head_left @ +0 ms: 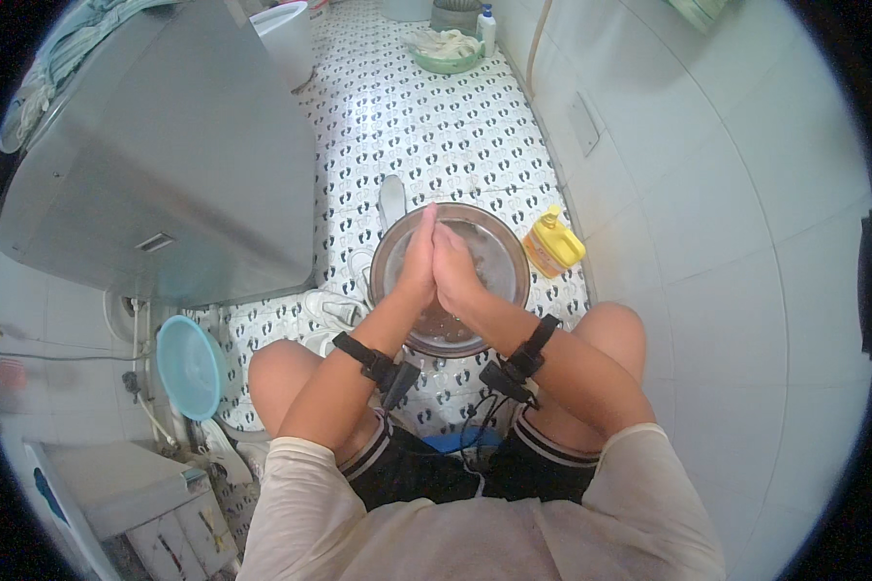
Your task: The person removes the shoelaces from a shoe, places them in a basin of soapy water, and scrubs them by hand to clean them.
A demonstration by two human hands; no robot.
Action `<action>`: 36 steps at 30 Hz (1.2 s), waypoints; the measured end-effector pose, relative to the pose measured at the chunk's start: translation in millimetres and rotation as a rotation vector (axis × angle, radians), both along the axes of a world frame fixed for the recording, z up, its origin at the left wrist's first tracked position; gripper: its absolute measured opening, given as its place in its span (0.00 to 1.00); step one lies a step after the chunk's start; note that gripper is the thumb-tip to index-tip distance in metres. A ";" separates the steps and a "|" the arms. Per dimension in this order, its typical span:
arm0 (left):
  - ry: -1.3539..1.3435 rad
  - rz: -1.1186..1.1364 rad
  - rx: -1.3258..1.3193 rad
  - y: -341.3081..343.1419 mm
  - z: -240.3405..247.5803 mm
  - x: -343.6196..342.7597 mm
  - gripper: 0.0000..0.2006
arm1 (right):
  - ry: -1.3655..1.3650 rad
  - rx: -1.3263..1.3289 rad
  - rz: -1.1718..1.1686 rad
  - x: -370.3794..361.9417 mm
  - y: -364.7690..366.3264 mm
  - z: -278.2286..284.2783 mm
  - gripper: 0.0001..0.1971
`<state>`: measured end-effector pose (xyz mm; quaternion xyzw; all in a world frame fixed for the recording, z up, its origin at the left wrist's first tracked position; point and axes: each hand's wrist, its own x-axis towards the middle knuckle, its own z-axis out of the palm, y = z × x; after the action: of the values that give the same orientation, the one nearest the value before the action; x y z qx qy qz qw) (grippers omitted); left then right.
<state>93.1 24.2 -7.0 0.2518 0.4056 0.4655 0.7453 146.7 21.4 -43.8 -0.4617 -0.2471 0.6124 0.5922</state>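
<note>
My left hand (420, 254) and my right hand (455, 263) rest palm to palm above a round metal basin (523, 266), fingers stretched out and pointing away from me. Nothing shows in either hand, though the space between the palms is hidden. Brownish water with some suds (446, 327) lies in the basin under my wrists. A yellow bottle (552, 242) with a handle stands just right of the basin. On the left side, several whitish shoes (334, 310) lie on the floor, and a pale shoe or sole (392, 200) leans by the far left rim.
A large grey appliance (184, 184) takes up the left, with a light-blue basin (190, 368) below it. Farther off stand a green basin (446, 66) holding pale cloth, a white pump bottle (486, 31) and a white tub (286, 44). A tiled wall (688, 242) runs along the right.
</note>
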 end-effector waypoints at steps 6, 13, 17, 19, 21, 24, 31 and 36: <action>0.061 -0.087 0.099 -8.9 -3.2 14.8 0.28 | 0.063 -0.001 -0.091 31.2 20.5 7.3 0.18; 0.039 -0.064 -0.060 2.7 4.2 4.0 0.29 | 0.216 -0.087 0.001 -0.3 -5.1 9.5 0.24; 0.254 -0.084 0.206 5.2 -28.4 5.0 0.26 | 0.165 -0.115 -0.092 18.6 21.1 3.7 0.22; 0.203 -0.045 0.265 1.8 -28.0 7.3 0.25 | 0.171 -0.118 -0.131 13.7 20.1 14.9 0.21; 0.135 -0.048 0.266 3.3 -24.4 13.1 0.24 | 0.144 -0.061 -0.066 14.9 13.8 12.0 0.23; 0.039 0.084 0.067 3.8 3.5 9.8 0.23 | 0.163 -0.051 -0.036 1.6 0.7 22.2 0.27; 0.116 0.004 0.101 -2.9 -18.3 17.6 0.22 | 0.098 -0.028 -0.066 21.1 23.3 13.5 0.28; -0.044 0.023 -0.042 15.8 -18.8 1.8 0.23 | 0.045 0.079 0.033 1.6 -3.7 10.8 0.26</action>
<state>94.8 40.0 -25.8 0.2211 0.4017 0.4708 0.7537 148.2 17.7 -33.0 -0.4199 -0.2651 0.6223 0.6051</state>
